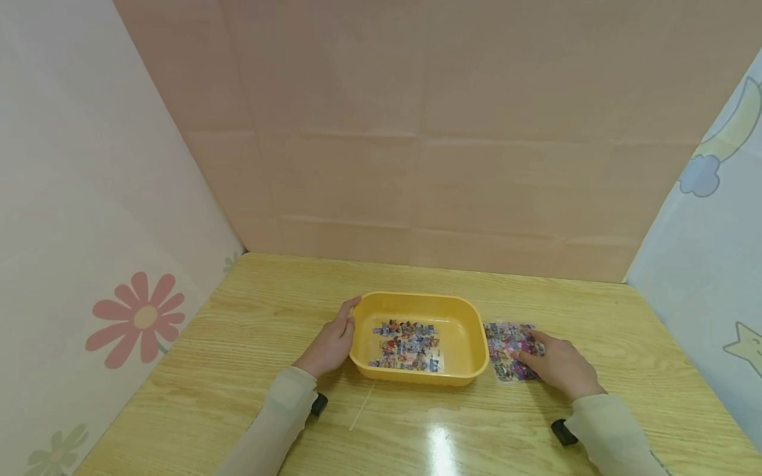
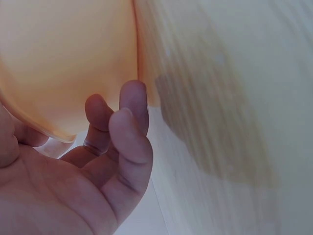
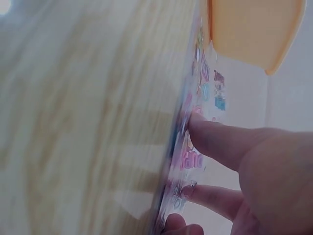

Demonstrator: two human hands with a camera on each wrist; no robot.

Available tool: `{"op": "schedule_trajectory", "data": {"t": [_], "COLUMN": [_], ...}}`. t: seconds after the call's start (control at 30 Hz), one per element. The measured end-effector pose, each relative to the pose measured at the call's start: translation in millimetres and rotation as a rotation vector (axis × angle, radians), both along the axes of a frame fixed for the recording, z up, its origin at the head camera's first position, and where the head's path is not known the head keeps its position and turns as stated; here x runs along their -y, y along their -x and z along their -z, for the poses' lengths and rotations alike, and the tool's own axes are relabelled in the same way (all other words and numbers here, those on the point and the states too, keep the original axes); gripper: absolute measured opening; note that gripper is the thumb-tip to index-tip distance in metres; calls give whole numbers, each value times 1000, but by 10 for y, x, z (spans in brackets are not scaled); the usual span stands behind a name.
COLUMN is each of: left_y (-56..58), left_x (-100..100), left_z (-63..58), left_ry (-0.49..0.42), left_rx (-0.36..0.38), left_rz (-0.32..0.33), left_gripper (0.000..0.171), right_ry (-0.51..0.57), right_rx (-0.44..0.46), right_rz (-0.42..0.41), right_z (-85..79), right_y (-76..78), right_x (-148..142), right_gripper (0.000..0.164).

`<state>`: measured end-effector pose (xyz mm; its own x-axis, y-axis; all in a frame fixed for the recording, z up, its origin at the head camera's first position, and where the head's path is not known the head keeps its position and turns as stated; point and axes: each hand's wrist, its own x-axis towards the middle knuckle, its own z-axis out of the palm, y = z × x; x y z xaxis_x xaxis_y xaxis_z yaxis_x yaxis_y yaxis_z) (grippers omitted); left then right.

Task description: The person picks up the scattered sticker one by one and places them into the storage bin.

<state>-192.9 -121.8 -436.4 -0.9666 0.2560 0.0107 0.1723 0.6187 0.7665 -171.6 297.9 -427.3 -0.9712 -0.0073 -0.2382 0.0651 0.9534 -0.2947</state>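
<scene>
A wood-grain table [image 1: 196, 377] meets a creased, brownish-pink back wall [image 1: 417, 185]. The left hand [image 1: 329, 345] grips the left rim of the yellow tray [image 1: 463, 340]; the right hand [image 1: 565, 367], fingers apart, touches the sticker sheet [image 1: 501, 354] beside it, whose pink letters seem "Sand".

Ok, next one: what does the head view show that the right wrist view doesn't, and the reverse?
Only the head view: the left grip on the tray's side, the printed figures inside the tray and the wall flower.

Only the right wrist view: pink lettering close up, too small to read from the head.

Both: the right grip touching the printed sheet, the yellow tray and the table.
</scene>
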Motion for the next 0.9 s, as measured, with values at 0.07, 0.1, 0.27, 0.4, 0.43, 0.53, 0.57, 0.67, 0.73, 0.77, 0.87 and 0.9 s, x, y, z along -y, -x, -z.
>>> {"op": "schedule_trajectory", "data": {"t": [0.07,0.1,0.27,0.4,0.43,0.53,0.57,0.67,0.73,0.77,0.87,0.9], "left_y": [-3,-3,-17,-22,-23,-22,-23,-21,-19,-18,-16,-15], "left_x": [-2,-3,-7,-7,-7,-6,-6,-4,-4,-4,-5,-6], "left_z": [-4,-8,-29,-38,-38,-34,-35,-32,-31,-30,-32,-32], "left_ry": [-1,-3,-12,-12,-12,-11,-11,-9,-9,-10,-13,-15], "left_rx": [0,0,-1,-7,-7,-8,-8,-8,-9,-10,-10,-10], "left_rz": [0,0,11,12,11,11,12,14,14,14,15,16], "left_gripper": [45,45,45,45,45,45,45,45,45,45,45,45], "right_ry": [2,3,11,23,19,21,23,42,57,62,81,85], "right_rx": [-10,-14,-24,-41,-49,-64,-68,-79,-81,-80,-70,-64], "right_rz": [-7,-9,12,26,24,19,17,19,23,27,38,42], "right_z": [7,5,5,31,37,52,57,66,66,61,33,17], "right_y": [0,-1,-4,-2,2,11,13,18,18,17,17,21], "right_x": [3,6,10,4,1,-4,-6,-11,-16,-20,-29,-33], "right_gripper": [89,89,87,85,84,84,85,90,94,95,95,94]}}
